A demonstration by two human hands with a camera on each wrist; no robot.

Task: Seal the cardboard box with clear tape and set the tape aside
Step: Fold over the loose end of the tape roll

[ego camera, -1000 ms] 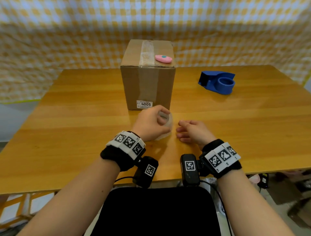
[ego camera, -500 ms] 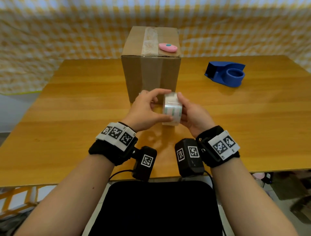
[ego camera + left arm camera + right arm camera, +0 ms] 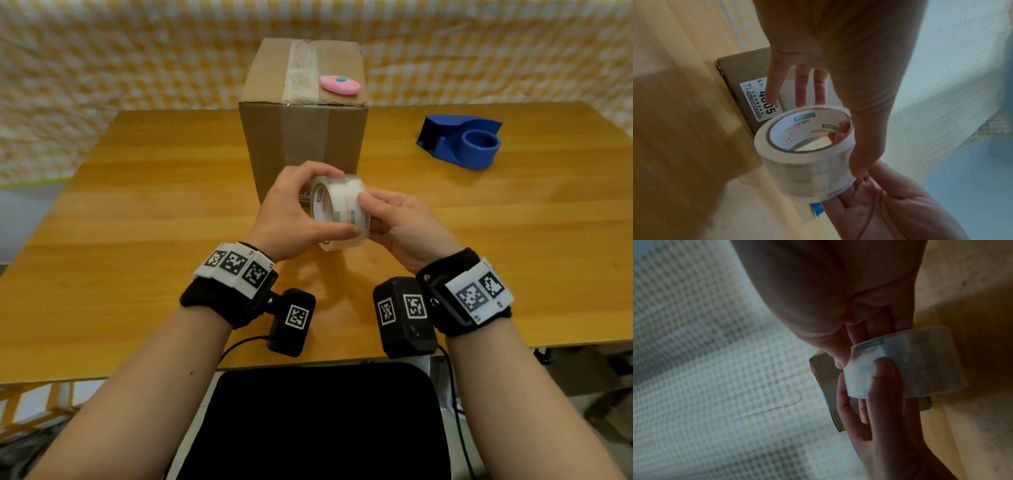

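Observation:
A roll of clear tape (image 3: 339,210) is held a little above the wooden table (image 3: 137,240), in front of the cardboard box (image 3: 303,137). My left hand (image 3: 294,212) grips it with the thumb under the rim and the fingers over the top. My right hand (image 3: 394,219) pinches the roll's outer face from the right. In the left wrist view the roll (image 3: 805,152) shows its printed core, with my right hand (image 3: 890,203) beneath it. The right wrist view shows the roll (image 3: 920,363) against the box (image 3: 828,391). A strip of old tape runs over the box top.
A pink oval thing (image 3: 339,84) lies on the box top, right of the tape strip. A blue tape dispenser (image 3: 460,140) stands at the back right of the table. A yellow checked cloth (image 3: 137,51) hangs behind. A black seat (image 3: 315,421) is below the table's near edge.
The roll was lifted off the table by my left hand, and my right hand came up to take hold of it too. It has since turned so its core faces left.

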